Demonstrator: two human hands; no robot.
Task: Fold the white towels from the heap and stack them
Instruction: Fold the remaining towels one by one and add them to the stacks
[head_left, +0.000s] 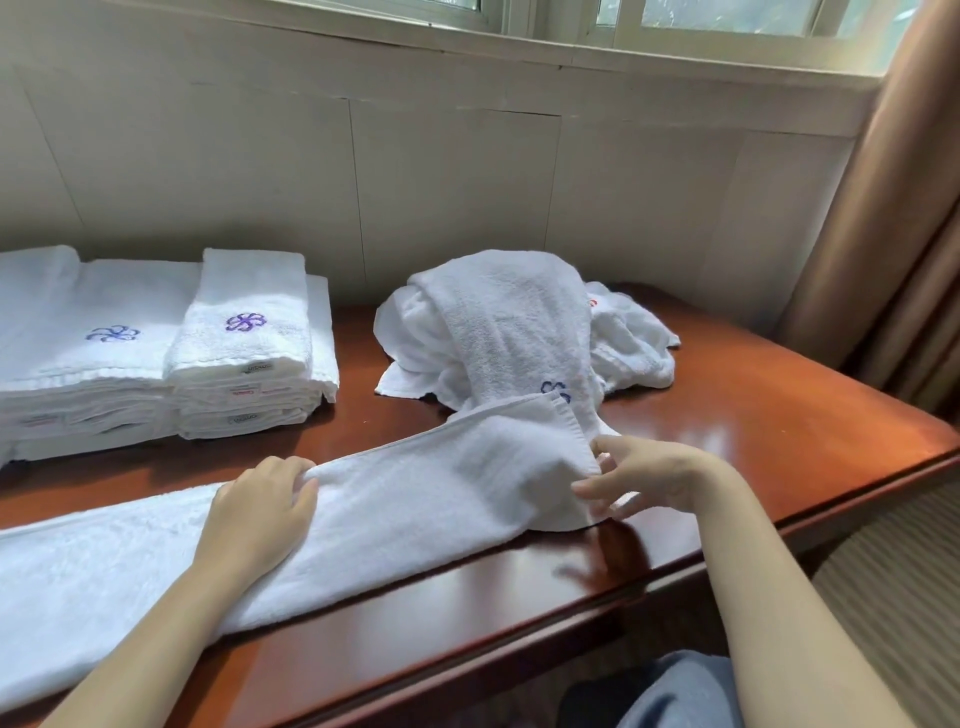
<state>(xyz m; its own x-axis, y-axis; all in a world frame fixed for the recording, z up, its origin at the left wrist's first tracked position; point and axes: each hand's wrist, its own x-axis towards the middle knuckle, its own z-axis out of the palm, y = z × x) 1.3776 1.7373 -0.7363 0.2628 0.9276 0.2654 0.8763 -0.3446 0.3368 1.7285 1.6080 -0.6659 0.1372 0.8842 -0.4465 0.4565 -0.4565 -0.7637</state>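
Many towels sit folded in a stack (244, 338) on the counter (753, 415), a heap (509, 322) is left to do, and one long towel (415, 493) lies in front, the left grip (257, 512) curled on its far edge, the right grip (639, 475) pinching its end.

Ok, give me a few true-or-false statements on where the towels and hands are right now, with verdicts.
1. The left hand rests on the long towel. True.
2. The heap sits left of the folded stack. False: the heap is to the stack's right.
3. The right hand is at the long towel's right end. True.
4. The long towel already lies on the folded stack. False: it lies stretched along the table, near its front edge.
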